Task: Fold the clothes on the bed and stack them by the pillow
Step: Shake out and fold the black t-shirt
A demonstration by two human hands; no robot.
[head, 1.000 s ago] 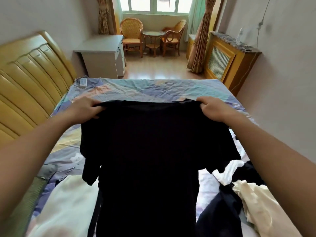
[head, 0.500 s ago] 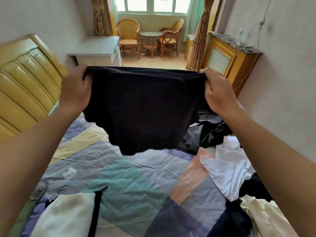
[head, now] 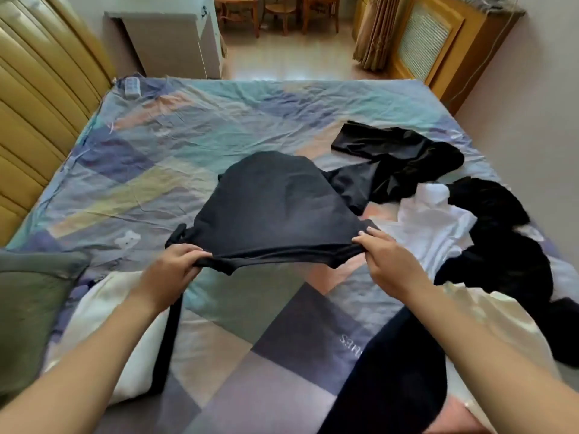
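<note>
A black T-shirt billows in the air low over the patchwork bed. My left hand grips its near edge on the left, and my right hand pinches the same edge on the right. A green pillow lies at the near left. A folded white garment with a black one lies beside the pillow. Loose black clothes, a white shirt and a cream garment are heaped on the right side of the bed.
A yellow padded headboard runs along the left. A remote control lies at the bed's far left corner. Beyond the bed stand a grey desk, wicker chairs and a wooden radiator cover.
Both hands have swung the black T-shirt down from chest height toward the bed. The shirt now balloons flat over the bedsheet, and the camera has tilted down.
</note>
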